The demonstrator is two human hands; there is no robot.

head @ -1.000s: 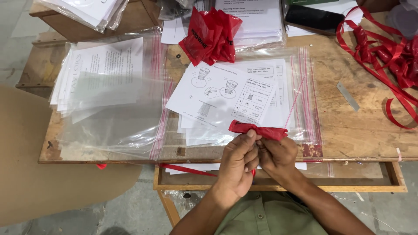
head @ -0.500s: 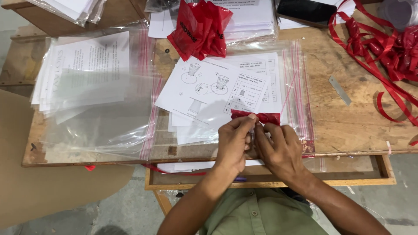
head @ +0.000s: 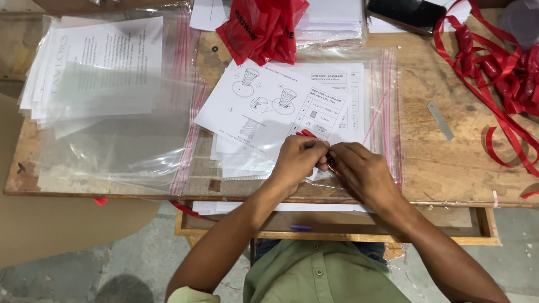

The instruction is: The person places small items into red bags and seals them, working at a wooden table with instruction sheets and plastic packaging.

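Nearest the camera, on a shelf under the surface (head: 449,168), lie a small purple pen (head: 300,228) and a white sheet (head: 247,207) poking out along its front.

Just above, the left hand (head: 298,160) and the right hand (head: 359,171) meet fingertip to fingertip over the near edge of the surface. Both are closed narrow around a small piece of red ribbon (head: 307,133); only a short red bit shows above the left knuckles and a sliver between the fingers, so its shape is mostly hidden. Judging by the pinch, the ribbon piece is being folded or tied and is not yet set down; no finished one can be made out for certain.

Under the hands lies a white instruction sheet (head: 264,106) with line drawings of a small table, resting on a stack of clear zip bags (head: 382,112) with red seal strips. Nothing appears packed into these bags yet, as far as can be seen.

To the left, a second pile of clear bags (head: 123,140) overlaps a stack of printed white papers (head: 95,50). To the right, a small grey metal blade (head: 440,120) lies on bare wood.

Farther back sit a crumpled red plastic bag (head: 264,25), more white paper stacks (head: 331,19), a dark phone (head: 407,14), and a loose tangle of long red ribbon (head: 499,73) at the right corner.
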